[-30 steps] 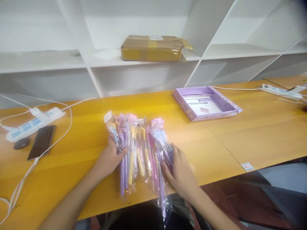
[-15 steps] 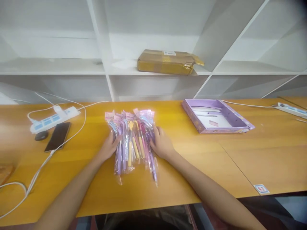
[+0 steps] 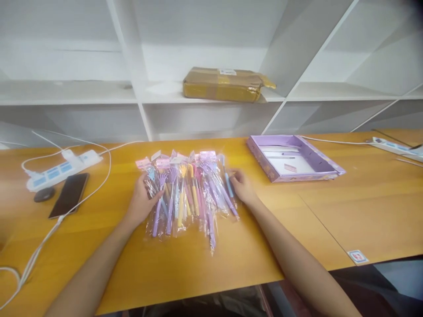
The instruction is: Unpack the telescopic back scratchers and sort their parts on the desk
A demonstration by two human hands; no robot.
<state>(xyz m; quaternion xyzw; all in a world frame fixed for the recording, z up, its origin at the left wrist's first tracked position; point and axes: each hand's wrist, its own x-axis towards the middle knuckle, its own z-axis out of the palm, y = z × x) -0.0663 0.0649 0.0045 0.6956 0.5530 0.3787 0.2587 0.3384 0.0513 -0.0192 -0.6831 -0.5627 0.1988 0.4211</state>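
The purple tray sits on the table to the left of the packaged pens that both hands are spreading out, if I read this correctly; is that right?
Not quite: the head view shows the purple tray on the table to the right of the packaged pens, not the left. The rest holds: the left hand and right hand rest on either side of the fanned-out pens.

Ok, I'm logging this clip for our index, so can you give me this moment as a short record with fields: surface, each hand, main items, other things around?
surface: orange wooden table in front of white shelves
left hand: flat on the left edge of the packaged pens
right hand: touching the right edge of the same spread
main items: pastel pens in clear sleeves, fanned out on the table
right of them: open purple box
left of them: power strip, black phone
on shelf: brown parcel
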